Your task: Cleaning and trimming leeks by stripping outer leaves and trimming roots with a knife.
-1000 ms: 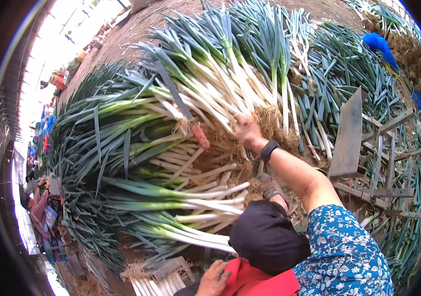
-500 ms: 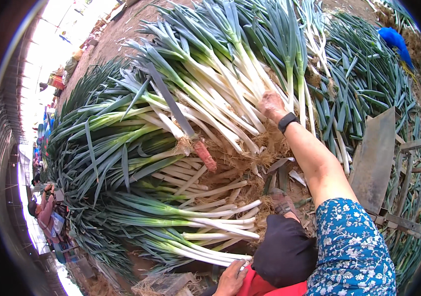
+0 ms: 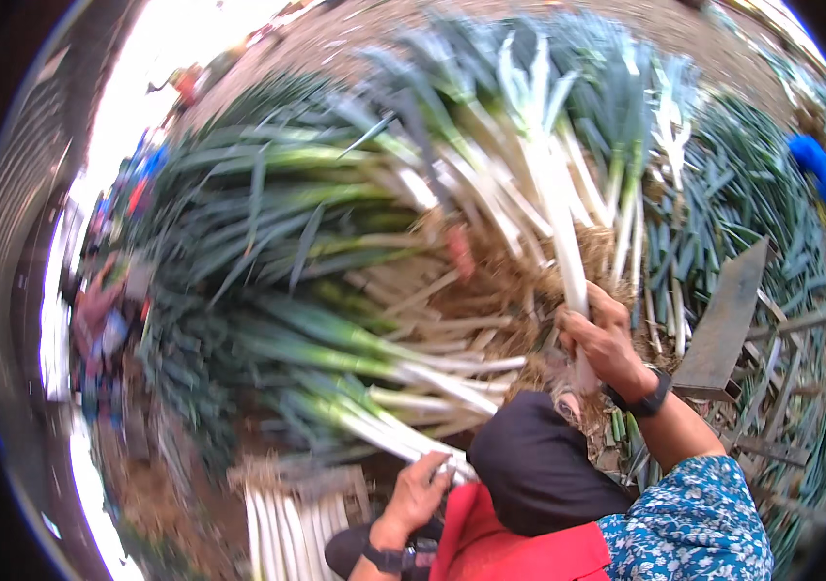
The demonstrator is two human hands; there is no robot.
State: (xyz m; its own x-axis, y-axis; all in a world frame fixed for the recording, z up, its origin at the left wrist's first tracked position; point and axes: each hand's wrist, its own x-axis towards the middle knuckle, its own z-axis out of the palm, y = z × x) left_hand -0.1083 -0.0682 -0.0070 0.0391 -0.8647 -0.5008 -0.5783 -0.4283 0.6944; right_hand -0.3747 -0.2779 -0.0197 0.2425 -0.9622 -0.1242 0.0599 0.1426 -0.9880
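My right hand (image 3: 599,334) is closed round the white shank of a leek (image 3: 556,218), near its root end, with its green leaves fanning away at the far side. At the lower middle my left hand (image 3: 420,496) has its fingers curled on the white ends of several leeks (image 3: 389,436) whose leaves point left. A large heap of leeks (image 3: 267,223) spreads in an arc, roots facing me. Among them lies a long-bladed knife with a reddish handle (image 3: 459,250). The scene is smeared by motion.
A flat metal plate (image 3: 728,315) stands on a frame of bars at right. More leeks and cut green leaves (image 3: 752,184) lie beyond it. White stems (image 3: 282,528) are stacked at lower left. Another person (image 3: 101,315) is at far left. Dark cloth (image 3: 544,465) bulges between my arms.
My right hand has drawn back toward me from the heap, bringing a leek with it. My left hand has shifted left and away from me, still at the white ends. The view has turned.
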